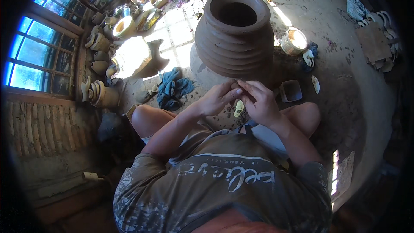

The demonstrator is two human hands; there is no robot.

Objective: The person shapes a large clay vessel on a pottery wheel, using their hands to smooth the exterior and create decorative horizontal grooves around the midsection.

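My left hand (219, 98) and my right hand (261, 103) meet in front of me, fingers closed. Between their fingertips is a small brown lump (235, 85) that looks like clay, mostly hidden by the fingers. Just beyond stands a large brown clay pot (235, 47), upright, with ridged sides and a wide open mouth. My hands are nearest to its lower front; whether they touch it I cannot tell. Below them, a small yellow-green piece (239, 108) lies among dark crumbs on the floor between my legs.
A blue-green cloth (172, 88) lies to the left, near several stacked pots (103, 95) along the windowed wall. On the right are a square container (291, 91), a bucket (294, 41) and a flat oval piece (315, 84). A board (343, 177) lies at lower right.
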